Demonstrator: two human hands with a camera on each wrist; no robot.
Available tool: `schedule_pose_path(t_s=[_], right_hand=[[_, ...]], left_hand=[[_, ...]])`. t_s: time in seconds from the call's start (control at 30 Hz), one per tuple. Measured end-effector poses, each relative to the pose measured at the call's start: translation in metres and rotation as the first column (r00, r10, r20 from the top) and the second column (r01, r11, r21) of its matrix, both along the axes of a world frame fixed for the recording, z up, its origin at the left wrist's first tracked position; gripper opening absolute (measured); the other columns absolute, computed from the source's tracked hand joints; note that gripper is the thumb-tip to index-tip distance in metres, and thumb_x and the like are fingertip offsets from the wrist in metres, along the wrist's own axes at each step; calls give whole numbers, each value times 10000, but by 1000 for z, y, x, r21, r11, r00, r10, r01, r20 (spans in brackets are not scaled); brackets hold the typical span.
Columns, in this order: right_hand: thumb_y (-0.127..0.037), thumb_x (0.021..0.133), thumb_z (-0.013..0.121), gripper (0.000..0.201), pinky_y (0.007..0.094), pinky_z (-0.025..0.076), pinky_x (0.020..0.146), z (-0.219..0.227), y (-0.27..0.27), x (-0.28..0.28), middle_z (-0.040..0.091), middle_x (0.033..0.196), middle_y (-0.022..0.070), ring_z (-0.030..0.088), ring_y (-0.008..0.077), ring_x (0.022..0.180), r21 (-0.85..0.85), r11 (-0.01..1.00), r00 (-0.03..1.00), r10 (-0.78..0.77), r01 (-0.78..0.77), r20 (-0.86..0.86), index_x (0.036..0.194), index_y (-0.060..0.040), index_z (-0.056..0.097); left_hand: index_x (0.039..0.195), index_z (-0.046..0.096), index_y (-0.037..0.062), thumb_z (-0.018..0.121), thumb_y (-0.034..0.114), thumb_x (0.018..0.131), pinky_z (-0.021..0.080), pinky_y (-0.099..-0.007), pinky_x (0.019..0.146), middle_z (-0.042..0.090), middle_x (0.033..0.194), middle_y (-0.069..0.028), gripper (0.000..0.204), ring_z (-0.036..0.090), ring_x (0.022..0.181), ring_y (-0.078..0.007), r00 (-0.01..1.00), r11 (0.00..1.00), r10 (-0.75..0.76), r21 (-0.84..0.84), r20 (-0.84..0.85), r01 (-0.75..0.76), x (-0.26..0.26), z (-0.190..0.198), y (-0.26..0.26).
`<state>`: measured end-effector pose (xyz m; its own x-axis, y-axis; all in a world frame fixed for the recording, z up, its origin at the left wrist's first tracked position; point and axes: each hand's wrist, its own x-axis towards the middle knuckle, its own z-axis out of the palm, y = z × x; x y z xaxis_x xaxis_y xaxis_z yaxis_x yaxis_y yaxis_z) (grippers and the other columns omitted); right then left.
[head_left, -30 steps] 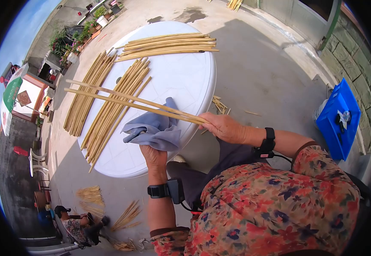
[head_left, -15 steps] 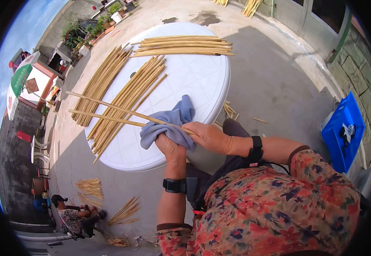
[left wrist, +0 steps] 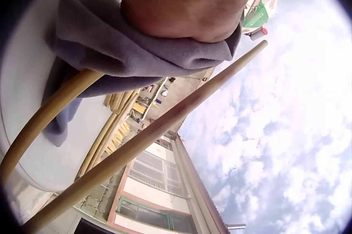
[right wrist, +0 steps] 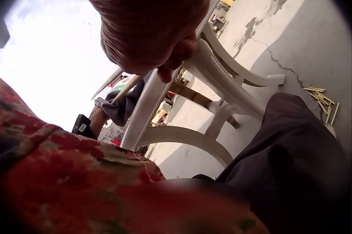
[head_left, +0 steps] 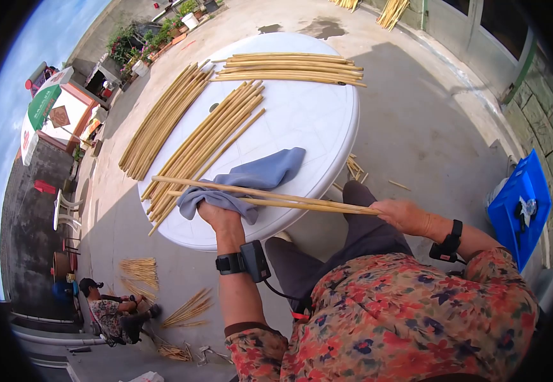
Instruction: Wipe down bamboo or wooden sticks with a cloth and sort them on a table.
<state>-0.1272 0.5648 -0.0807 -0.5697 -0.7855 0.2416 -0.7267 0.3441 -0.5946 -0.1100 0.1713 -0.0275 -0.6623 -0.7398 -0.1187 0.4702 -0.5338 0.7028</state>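
Two long, pale wooden sticks (head_left: 314,203) slant over the near side of the white table (head_left: 308,127). Their right-hand ends are gripped by my right hand (head_left: 405,216), out past the table edge. My left hand (head_left: 220,218) holds a blue-grey cloth (head_left: 267,170), bunched about one stick near the far ends. In the left wrist view that stick runs into the folds of the cloth (left wrist: 99,41), while the other stick (left wrist: 137,145) passes outside it. The left fingers are mostly hidden by the cloth.
Three bundles of similar sticks lie on the table: one across the back (head_left: 289,67), one at the left (head_left: 165,121), one in the middle (head_left: 209,140). A blue tray (head_left: 524,210) stands at right. A seated person (head_left: 114,312) is at lower left near sticks on the ground.
My right hand has drawn away to the right from beside the cloth, bringing the sticks along, so their far ends are now near my left hand. The cloth has closed around one stick.
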Motion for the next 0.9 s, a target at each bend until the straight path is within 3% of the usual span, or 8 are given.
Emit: schedule_pose_path(t_s=[0.2,0.43,0.57,0.63,0.7,0.73,0.83,0.9], right_hand=[[-159,835,522,236,379,468,611,-8,63,13,577,913,102,565,316,736,55,996,997,-71,72,-15,1062,-99,528],[-161,843,509,239,342,473,606,-21,107,24,587,857,118,582,282,724,171,968,980,-193,181,54,1067,-78,516],[-184,883,463,202,297,460,593,-25,107,25,570,717,78,576,184,656,78,958,909,-288,277,303,1043,-69,504],[-201,899,443,194,276,451,592,-23,96,20,556,672,54,561,142,633,6,945,871,-304,327,385,1026,-65,500],[-262,926,409,229,232,423,584,-11,68,8,507,662,4,506,84,613,-107,938,760,-197,330,619,997,-61,492],[-284,930,402,247,216,411,580,0,48,3,490,666,-8,492,71,608,-140,942,703,-124,306,700,985,-60,490],[-323,934,396,286,175,373,526,30,-23,-6,458,681,-23,475,47,604,-301,927,544,138,222,828,958,-53,486],[-338,933,393,301,158,333,445,38,-58,-16,473,677,-9,436,36,519,-342,937,472,269,74,839,943,-53,487]], left_hand=[[1146,442,54,250,348,924,416,-492,916,485,1162,-162,416,500,1040,-353,995,1000,-20,22,97,18,-5,-19,-20],[1046,488,86,286,358,918,389,-470,918,501,1096,-123,362,484,1027,-300,998,998,-60,16,20,59,1,-18,-38],[1078,484,88,298,373,910,357,-469,941,486,1137,-137,380,464,1060,-299,975,988,-129,64,-179,143,15,-43,-74],[1098,480,87,306,380,913,339,-467,959,480,1151,-133,387,450,1085,-288,964,970,-195,108,-183,217,24,-24,-45],[1118,475,94,315,398,915,332,-465,971,479,1162,-124,399,446,1094,-282,987,984,-161,76,27,158,19,-20,-18],[1183,463,87,362,403,898,316,-447,1001,472,1222,-107,437,441,1124,-288,970,958,-231,155,-78,241,15,-26,-9],[1170,477,63,416,403,882,345,-411,991,510,1183,-103,449,468,1102,-268,943,942,-333,-48,-3,332,4,-25,42],[1152,484,63,428,419,876,356,-402,977,519,1162,-100,454,478,1083,-254,905,903,-419,69,-72,424,3,-29,61]])
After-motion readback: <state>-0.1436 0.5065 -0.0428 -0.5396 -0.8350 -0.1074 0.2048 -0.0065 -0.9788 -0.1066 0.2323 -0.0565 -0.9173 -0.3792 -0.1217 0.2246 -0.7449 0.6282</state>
